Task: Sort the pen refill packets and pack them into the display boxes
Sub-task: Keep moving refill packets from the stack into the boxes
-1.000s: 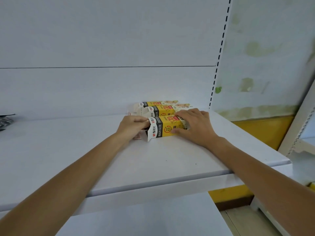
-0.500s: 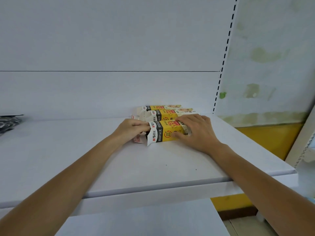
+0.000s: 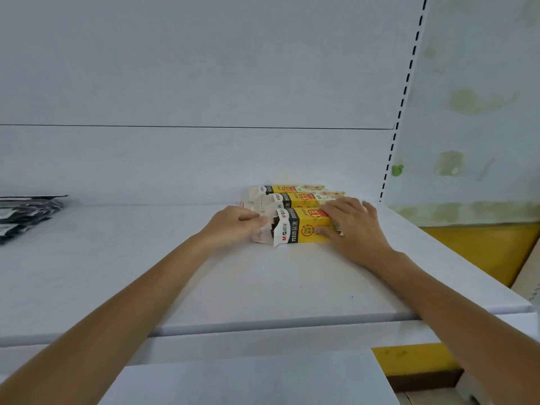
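Right grip (image 3: 355, 229) clamps the nearest display box (image 3: 302, 229) on the shelf (image 3: 263, 287); left grip (image 3: 233, 226) curls at its open end, hold undeterminable. Two further boxes (image 3: 301, 197) lie directly behind it, dark packets (image 3: 26, 214) far left.

Yellow across the nearest display box (image 3: 304, 229), with a black band, white flap end and red label patch. Same yellow, black and white on the middle display box (image 3: 304, 198) and far display box (image 3: 292, 188). Pink and white on the refill packet (image 3: 259, 238) at the box mouth. White on shelf (image 3: 175, 276) and back panel (image 3: 175, 83). Black dashes down the upright (image 3: 406, 89). Black-and-white on the stacked packets (image 3: 26, 214). Green blotches on the wall (image 3: 473, 103), yellow band (image 3: 482, 249) beneath
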The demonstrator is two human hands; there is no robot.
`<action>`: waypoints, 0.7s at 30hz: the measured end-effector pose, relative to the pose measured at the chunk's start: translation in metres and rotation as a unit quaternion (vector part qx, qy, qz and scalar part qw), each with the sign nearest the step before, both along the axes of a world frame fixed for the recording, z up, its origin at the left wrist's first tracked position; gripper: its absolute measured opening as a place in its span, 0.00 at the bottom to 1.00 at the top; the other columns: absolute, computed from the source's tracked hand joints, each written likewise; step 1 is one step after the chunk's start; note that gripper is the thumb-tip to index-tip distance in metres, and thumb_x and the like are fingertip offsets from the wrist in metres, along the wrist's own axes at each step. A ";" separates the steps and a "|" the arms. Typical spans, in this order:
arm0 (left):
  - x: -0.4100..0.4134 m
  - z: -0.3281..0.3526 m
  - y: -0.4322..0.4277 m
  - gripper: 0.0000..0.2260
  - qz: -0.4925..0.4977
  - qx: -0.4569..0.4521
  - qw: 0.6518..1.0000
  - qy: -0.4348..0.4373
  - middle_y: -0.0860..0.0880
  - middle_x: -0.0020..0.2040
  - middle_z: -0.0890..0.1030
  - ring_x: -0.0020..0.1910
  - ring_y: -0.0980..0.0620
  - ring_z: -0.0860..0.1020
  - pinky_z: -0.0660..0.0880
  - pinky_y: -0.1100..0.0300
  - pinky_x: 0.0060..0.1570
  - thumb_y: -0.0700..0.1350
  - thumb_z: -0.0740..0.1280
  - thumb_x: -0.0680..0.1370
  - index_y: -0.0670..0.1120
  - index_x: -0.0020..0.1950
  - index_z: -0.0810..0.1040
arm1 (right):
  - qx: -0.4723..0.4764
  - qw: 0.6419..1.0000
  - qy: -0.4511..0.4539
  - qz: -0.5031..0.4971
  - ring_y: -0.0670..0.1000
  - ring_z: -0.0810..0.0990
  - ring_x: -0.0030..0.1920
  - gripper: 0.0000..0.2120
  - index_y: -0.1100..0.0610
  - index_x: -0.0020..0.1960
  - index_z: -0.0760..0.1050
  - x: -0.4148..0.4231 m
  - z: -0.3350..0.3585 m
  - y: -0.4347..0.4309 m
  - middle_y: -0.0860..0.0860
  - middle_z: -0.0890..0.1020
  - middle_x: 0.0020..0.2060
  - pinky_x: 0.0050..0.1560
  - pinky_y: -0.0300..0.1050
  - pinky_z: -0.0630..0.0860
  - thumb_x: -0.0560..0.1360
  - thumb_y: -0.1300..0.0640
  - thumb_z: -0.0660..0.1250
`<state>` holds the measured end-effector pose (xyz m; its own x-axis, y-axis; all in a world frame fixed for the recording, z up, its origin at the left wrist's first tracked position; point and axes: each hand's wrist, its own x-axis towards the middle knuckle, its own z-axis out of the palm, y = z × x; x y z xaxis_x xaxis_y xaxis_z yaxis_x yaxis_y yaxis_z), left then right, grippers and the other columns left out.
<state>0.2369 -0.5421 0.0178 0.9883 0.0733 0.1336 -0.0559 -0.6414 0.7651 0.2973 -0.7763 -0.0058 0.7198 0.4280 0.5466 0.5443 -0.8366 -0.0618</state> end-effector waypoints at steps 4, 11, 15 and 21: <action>-0.031 0.010 0.051 0.15 0.079 0.105 0.988 -0.077 0.51 0.63 0.74 0.63 0.52 0.71 0.65 0.63 0.56 0.52 0.65 0.76 0.51 0.62 0.76 | -0.016 0.999 -0.016 0.040 0.53 0.64 0.69 0.24 0.55 0.69 0.67 -0.005 0.021 0.020 0.52 0.71 0.68 0.69 0.55 0.55 0.74 0.55 0.63; -0.125 0.003 0.172 0.13 0.233 0.195 0.947 -0.102 0.48 0.61 0.77 0.61 0.50 0.74 0.66 0.60 0.60 0.45 0.67 0.76 0.48 0.60 0.79 | 0.031 0.975 -0.035 0.219 0.55 0.67 0.67 0.25 0.57 0.70 0.66 -0.038 0.060 0.174 0.53 0.71 0.68 0.65 0.52 0.63 0.73 0.61 0.64; -0.202 -0.007 0.252 0.12 0.339 0.177 0.919 -0.097 0.47 0.59 0.78 0.59 0.48 0.75 0.67 0.57 0.60 0.42 0.69 0.74 0.49 0.57 0.80 | 0.030 0.943 -0.020 0.331 0.52 0.64 0.69 0.26 0.54 0.73 0.61 -0.080 0.064 0.292 0.50 0.66 0.70 0.66 0.46 0.62 0.75 0.63 0.61; -0.285 -0.013 0.357 0.09 0.404 0.174 0.893 -0.096 0.52 0.52 0.77 0.50 0.54 0.73 0.66 0.62 0.53 0.41 0.68 0.75 0.50 0.53 0.81 | 0.058 0.899 0.039 0.433 0.49 0.63 0.69 0.25 0.51 0.72 0.63 -0.148 0.064 0.433 0.47 0.69 0.69 0.68 0.46 0.61 0.76 0.62 0.59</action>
<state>-0.0483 -0.1854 0.0048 0.5881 0.6735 0.4477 0.4245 -0.7283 0.5380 0.1495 -0.3431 0.0580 0.1814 0.7900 0.5857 0.9786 -0.0863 -0.1867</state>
